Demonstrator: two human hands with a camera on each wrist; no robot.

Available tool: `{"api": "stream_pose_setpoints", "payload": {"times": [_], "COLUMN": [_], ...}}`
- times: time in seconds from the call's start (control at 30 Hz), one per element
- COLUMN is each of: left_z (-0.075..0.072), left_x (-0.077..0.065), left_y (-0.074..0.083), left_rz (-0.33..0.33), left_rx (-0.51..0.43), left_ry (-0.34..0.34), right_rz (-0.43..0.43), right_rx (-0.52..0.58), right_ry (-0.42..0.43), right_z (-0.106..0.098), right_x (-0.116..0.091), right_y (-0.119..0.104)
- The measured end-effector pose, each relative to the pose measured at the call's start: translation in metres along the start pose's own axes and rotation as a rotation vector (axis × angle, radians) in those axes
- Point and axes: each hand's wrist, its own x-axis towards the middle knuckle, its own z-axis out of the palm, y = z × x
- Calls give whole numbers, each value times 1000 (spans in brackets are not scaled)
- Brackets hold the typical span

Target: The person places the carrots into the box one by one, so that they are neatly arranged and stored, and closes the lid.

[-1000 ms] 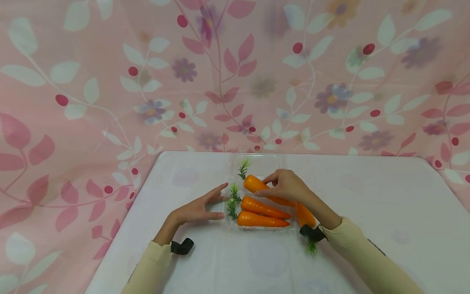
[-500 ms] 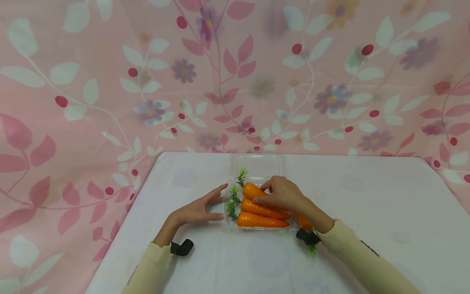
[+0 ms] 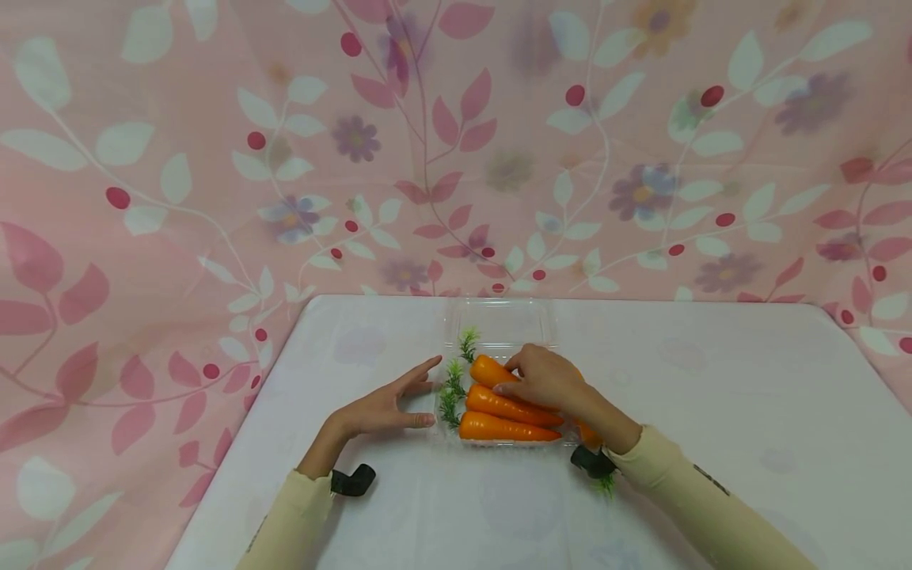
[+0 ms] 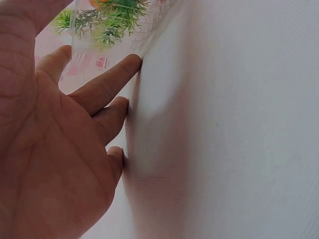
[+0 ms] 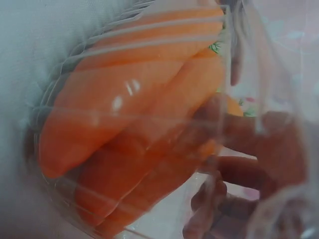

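Note:
My right hand [image 3: 547,378] holds the rearmost orange carrot [image 3: 488,370] between thumb and fingers; its tapered end is hidden under the hand. That carrot lies in a clear plastic clamshell container [image 3: 447,443], behind a middle carrot [image 3: 492,401] and a front carrot [image 3: 502,427]. All three have green leafy tops pointing left. Through the clear wall, the right wrist view shows the carrots [image 5: 114,94] side by side and the curled fingers [image 5: 239,172]. At the container's left side, my left hand [image 3: 381,408] is spread, and in the left wrist view its lower fingertips [image 4: 122,102] touch the white cloth.
The container's clear lid [image 3: 502,321] lies folded back toward the patterned wall cloth [image 3: 456,158]. Another carrot [image 3: 589,434] lies right of the container, partly under the right wrist, its green top [image 3: 606,484] toward me. White cloth [image 3: 712,380] covers the table.
My right hand has come down and toward me, lowering the rear carrot against the middle one; over the last half second it has barely moved. The left hand has stayed in place.

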Motion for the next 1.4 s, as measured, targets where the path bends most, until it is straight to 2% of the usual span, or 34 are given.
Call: {"api": "stream_pose_setpoints", "payload": {"times": [0.37, 0.6, 0.8, 1.0, 1.4], "left_z": [1, 1, 0, 0, 1], "left_x": [0, 0, 0, 0, 0], "left_y": [-2, -2, -2, -3, -2], "left_rz": [-11, -18, -14, -15, -17], "left_rx": [-1, 5, 14, 18, 25], "left_ry": [8, 9, 7, 9, 10], "right_rz": [-1, 4, 41, 16, -35], "right_rx": [-96, -88, -13, 26, 118], "right_ry": [-35, -47, -48, -13, 146], "right_z": [4, -1, -14, -27, -41], "right_x": [-3, -4, -7, -16, -33], "right_y": [0, 1, 5, 8, 29]}}
